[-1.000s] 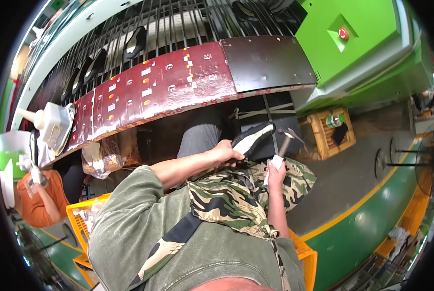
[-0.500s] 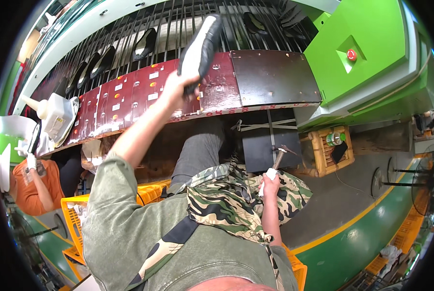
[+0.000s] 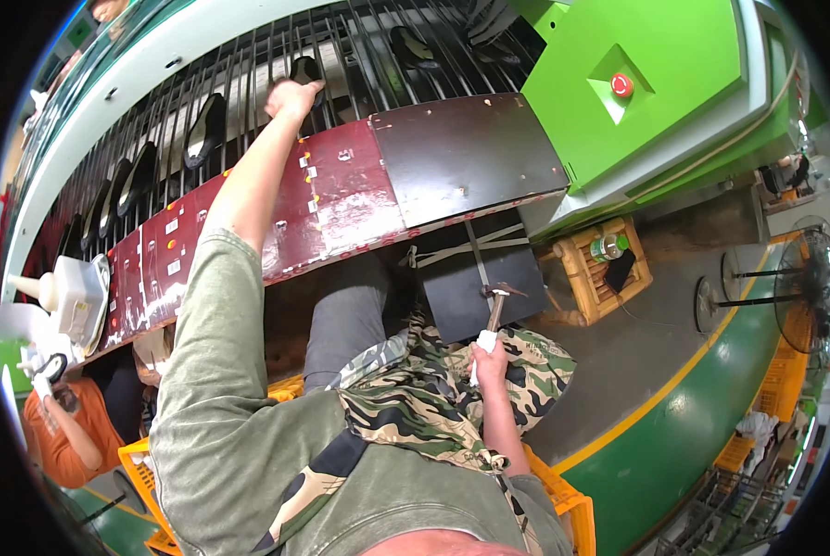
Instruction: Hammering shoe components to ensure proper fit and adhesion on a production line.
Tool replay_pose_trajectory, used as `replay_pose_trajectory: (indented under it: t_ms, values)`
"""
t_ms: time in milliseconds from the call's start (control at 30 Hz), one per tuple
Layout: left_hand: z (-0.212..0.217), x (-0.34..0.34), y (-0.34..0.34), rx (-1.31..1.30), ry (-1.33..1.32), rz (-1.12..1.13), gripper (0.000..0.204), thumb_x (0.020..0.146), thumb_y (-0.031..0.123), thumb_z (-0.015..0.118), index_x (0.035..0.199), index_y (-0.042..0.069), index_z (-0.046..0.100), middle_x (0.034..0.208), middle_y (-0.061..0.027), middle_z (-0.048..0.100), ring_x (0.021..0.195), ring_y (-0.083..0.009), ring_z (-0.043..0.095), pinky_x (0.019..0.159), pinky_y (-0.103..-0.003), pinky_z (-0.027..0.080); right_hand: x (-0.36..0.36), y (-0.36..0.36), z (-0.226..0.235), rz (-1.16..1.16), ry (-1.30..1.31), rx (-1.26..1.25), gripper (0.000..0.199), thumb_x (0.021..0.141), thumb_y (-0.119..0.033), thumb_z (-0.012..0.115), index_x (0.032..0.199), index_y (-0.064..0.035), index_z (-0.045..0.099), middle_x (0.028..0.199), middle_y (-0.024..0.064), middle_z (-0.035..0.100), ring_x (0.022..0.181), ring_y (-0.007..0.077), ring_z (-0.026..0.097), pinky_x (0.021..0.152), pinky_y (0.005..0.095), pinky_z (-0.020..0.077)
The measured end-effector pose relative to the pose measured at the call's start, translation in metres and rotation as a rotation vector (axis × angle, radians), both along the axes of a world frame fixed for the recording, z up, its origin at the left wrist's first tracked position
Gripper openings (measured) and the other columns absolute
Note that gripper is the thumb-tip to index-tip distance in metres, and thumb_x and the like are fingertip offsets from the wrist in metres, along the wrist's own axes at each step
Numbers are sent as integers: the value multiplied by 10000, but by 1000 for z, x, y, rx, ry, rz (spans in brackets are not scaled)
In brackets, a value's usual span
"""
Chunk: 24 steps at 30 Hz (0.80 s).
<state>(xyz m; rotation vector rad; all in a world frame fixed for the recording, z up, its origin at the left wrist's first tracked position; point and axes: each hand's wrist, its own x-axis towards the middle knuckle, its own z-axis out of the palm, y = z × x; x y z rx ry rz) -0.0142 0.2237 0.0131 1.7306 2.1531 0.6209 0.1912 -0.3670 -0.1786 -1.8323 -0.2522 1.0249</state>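
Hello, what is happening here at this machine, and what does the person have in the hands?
A seated person in a camouflage apron works at a conveyor of dark rods. The left hand is stretched out over the rods and rests on a dark shoe piece; other dark soles lie along the belt. The right hand holds a hammer upright over the lap, in front of a dark red and brown work board. A green machine housing stands to the right.

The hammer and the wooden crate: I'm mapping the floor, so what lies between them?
In the head view, only bare grey floor and a corner of the black panel separate the hammer in the right hand from the wooden crate.
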Motion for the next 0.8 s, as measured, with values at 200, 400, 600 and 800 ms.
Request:
replay_pose_trajectory:
  t_ms: [200, 400, 600, 800]
  values:
    - [15, 67, 4, 212, -308, -595, 712, 776, 492, 789, 1215, -50, 643, 1039, -256, 709, 983, -336, 705, 851, -417, 569, 1, 7, 4, -2, 22, -69, 263, 900, -57, 663, 1133, -15, 549, 714, 54, 597, 484, 141, 560, 431, 290, 468]
    - [-12, 183, 19, -480, -1212, -264, 647, 873, 287, 778, 1358, -37, 499, 1359, -285, 533, 987, -382, 696, 839, -440, 637, 3, 8, -3, 14, -24, -46, 291, 878, -78, 706, 1127, -12, 570, 835, 70, 641, 534, 136, 580, 464, 295, 499]
    - [-49, 209, 60, -396, -1572, -173, 358, 901, -86, 623, 1237, 13, 549, 1335, -148, 539, 1199, -342, 563, 912, -546, 615, -2, 12, 6, 73, -41, -86, 307, 879, -111, 718, 1119, 1, 564, 824, 92, 659, 539, 167, 604, 477, 323, 492]
    - [-26, 162, 28, -472, -1668, -126, 339, 913, -130, 549, 1245, -95, 493, 1284, -212, 560, 1177, -371, 575, 1002, -561, 563, -4, 11, 4, 77, -52, -36, 327, 886, -98, 704, 1172, -8, 572, 811, 105, 669, 517, 178, 610, 485, 336, 500]
